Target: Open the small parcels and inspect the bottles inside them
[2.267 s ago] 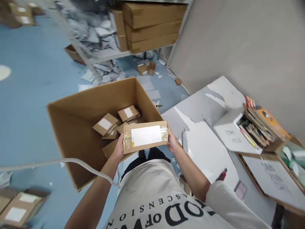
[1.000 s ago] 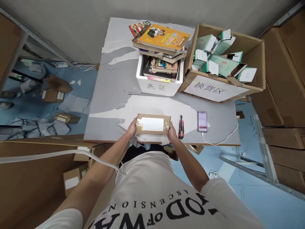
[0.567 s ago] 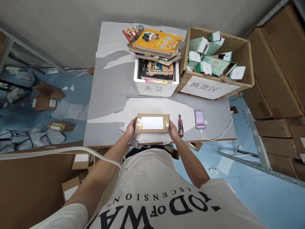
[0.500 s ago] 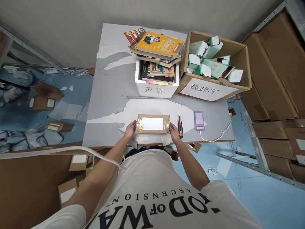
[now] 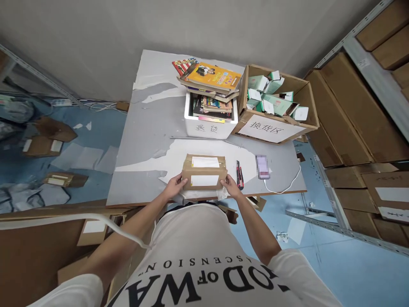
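A brown cardboard box [image 5: 204,171] with white labels on two of its faces is tilted above the table's front edge. My left hand [image 5: 175,186] grips its lower left corner, thumb on the near face. On the opposite side my right hand [image 5: 230,185] closes round the lower right corner. Crumpled clear plastic [image 5: 221,194] shows beneath the box near my right hand. A red and black utility knife [image 5: 239,175] lies on the table just right of that hand.
On the table [image 5: 153,123], a white bin [image 5: 207,128] full of books stands at the back beside an open carton [image 5: 275,130] of green-and-white boxes. A phone [image 5: 263,167] with a white cable lies at the right. Shelving with cartons [image 5: 351,119] flanks the right side.
The box has been tipped, so a second labelled face now shows. Both hands have shifted their hold to its lower corners. The camera view has moved slightly.
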### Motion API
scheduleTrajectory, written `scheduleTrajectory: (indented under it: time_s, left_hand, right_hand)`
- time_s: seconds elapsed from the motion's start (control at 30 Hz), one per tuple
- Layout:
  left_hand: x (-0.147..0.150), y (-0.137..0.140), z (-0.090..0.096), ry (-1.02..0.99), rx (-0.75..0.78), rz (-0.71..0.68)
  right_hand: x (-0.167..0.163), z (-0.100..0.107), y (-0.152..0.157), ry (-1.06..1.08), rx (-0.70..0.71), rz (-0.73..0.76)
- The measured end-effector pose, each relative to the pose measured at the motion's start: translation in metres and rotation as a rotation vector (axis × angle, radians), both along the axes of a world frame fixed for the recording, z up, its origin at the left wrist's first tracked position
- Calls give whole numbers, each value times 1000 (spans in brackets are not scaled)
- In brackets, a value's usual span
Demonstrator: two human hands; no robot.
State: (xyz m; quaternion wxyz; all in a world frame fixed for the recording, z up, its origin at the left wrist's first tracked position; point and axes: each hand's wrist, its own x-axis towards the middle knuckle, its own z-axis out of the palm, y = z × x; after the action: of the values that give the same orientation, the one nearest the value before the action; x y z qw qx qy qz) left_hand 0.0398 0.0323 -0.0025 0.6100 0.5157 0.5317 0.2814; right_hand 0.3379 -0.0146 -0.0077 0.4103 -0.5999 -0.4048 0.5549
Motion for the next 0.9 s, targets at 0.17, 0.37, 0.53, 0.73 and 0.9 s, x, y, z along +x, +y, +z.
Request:
scheduleTrajectory:
  time_s: [0.17,0.37,0.53,0.73,0.9]
  left_hand:
    - [-3,9,12,337,48,54]
    - [3,22,4,533,-14,25]
    - [4,25,-1,542,-40,28]
    - [-5,17,-18,249,-188,157]
    - [-27,-12,-32,100,-157,108]
  right_hand:
    - [-11,14,1,-184,-133,-72]
    - [-16,3,7,-424,-261,-36]
    - [-13,-6,9,-419,-294,-20]
    - [-6,-13,0,-294,-254,-37]
    - [2,-29,-26,-246,-106,-21]
